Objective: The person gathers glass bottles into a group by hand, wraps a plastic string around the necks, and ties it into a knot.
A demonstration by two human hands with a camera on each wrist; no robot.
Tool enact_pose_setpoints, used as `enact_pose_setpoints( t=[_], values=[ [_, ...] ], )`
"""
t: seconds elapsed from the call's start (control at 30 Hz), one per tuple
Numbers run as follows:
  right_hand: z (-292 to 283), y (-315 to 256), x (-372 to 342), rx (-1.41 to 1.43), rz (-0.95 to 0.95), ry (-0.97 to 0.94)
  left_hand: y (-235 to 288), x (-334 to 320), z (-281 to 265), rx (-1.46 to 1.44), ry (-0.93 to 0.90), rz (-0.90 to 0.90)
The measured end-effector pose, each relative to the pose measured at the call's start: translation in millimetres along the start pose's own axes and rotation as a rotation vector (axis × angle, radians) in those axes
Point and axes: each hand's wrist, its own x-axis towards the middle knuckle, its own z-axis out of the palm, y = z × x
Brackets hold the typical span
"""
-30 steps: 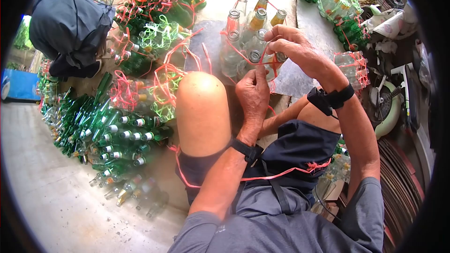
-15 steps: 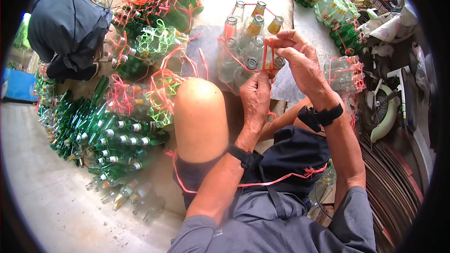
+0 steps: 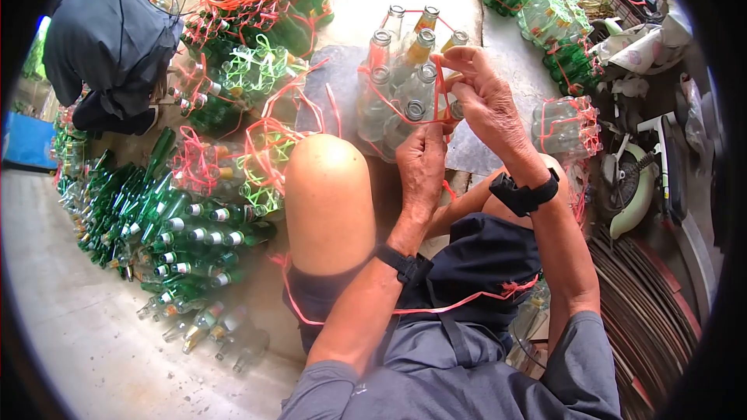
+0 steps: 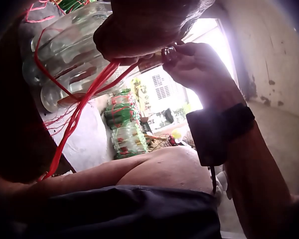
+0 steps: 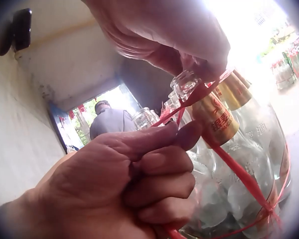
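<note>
A cluster of clear glass bottles, some with gold neck labels, stands upright before my knees, ringed by red plastic twine. At its near side my left hand pinches the twine between thumb and forefinger, the other fingers curled, as the right wrist view shows. Above and to its right, my right hand pinches a raised strand of the same twine close to the bottle mouths. The strand runs taut between the two hands. In the left wrist view, twine tails hang below my left hand.
Green bottles lie heaped at left. Tied bottle bundles stand behind at left and at right. A loose red strand crosses my lap. Another person is at far left. Stacked brown sheets lie at right.
My right hand has come down from over the bottles to their right side, drawing a strand of twine upright. My left hand stays at the near bottles, pinching the twine.
</note>
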Motion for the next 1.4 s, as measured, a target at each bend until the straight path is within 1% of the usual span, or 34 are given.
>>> enact_pose_setpoints(
  t=[0.03, 0.1, 0.13, 0.2, 0.23, 0.3, 0.33, 0.4, 0.53, 0.57, 0.63, 0.7, 0.77, 0.83, 0.87, 0.93, 0.97, 1.0, 1.03, 1.1, 1.33, 1.4],
  values=[
    [0.8, -1.2, 1.3, 0.000, -0.001, 0.000, 1.5, 0.0, -0.4, 0.014, -0.007, -0.014],
    [2.6, -2.4, 3.4, -0.199, -0.008, -0.019, 2.6, 0.6, 1.2, -0.006, 0.003, -0.017],
    [3.5, -1.8, 3.9, -0.199, -0.008, -0.020, 2.6, 0.5, 1.7, -0.027, 0.013, -0.022],
    [5.2, 0.2, 5.7, -0.291, -0.163, 0.017, 2.8, 0.5, 0.8, -0.041, 0.011, -0.043],
    [4.8, 0.6, 7.5, -0.291, -0.163, 0.015, 2.5, 0.5, 0.4, -0.055, 0.008, -0.066],
    [2.4, 0.9, 11.6, -0.404, -0.309, -0.036, 1.0, 1.2, 0.6, -0.067, 0.001, -0.064],
    [1.5, -0.3, 13.1, -0.405, -0.308, -0.036, 0.1, 1.9, 1.0, -0.078, -0.007, -0.060],
    [1.0, -4.5, 15.5, -0.553, -0.258, -0.085, -1.2, 2.1, 1.3, -0.083, -0.007, -0.061],
    [3.4, -10.4, 20.9, -0.559, -0.254, -0.128, -2.2, 2.7, 1.8, -0.105, -0.006, -0.064],
    [3.2, -9.2, 23.3, -0.574, -0.278, -0.129, -2.5, 2.5, 1.6, -0.105, -0.005, -0.065],
    [4.5, -5.4, 28.0, -0.588, -0.303, -0.130, -0.8, 2.4, 2.0, -0.162, -0.001, -0.121],
    [7.4, 0.4, 31.7, -0.628, -0.444, -0.128, -0.3, 2.3, 2.7, -0.172, 0.004, -0.133],
    [5.6, 2.6, 33.7, -0.672, -0.423, -0.153, -0.7, 1.3, 2.5, -0.183, 0.011, -0.145],
    [5.5, 4.6, 37.1, -0.713, -0.405, -0.180, -6.2, -0.3, -1.6, -0.087, 0.034, -0.157],
    [5.1, 5.4, 38.6, -0.730, -0.380, -0.180, -9.0, -1.2, -3.3, -0.087, 0.035, -0.158],
    [4.1, 6.8, 40.2, -0.747, -0.354, -0.180, -8.4, -3.5, -4.8, -0.086, 0.048, -0.102],
    [4.1, 7.3, 41.0, -0.751, -0.336, -0.177, -8.0, -4.4, -5.6, -0.086, 0.049, -0.102],
    [4.8, 6.9, 41.2, -0.755, -0.319, -0.175, 1.0, -5.6, -5.2, 0.012, 0.061, -0.062],
    [4.8, 5.9, 40.8, -0.754, -0.319, -0.176, 6.5, -6.5, -5.1, 0.109, 0.073, -0.020],
    [4.1, 2.7, 41.0, -0.668, -0.234, -0.182, 7.4, -6.9, -5.5, 0.108, 0.071, 0.001],
    [2.0, 3.9, 47.1, -0.713, -0.253, -0.222, 12.2, -7.1, -7.7, 0.169, 0.047, 0.036],
    [2.2, 4.5, 48.2, -0.657, -0.201, -0.231, 13.3, -6.5, -9.2, 0.193, 0.052, 0.039]
  ],
)
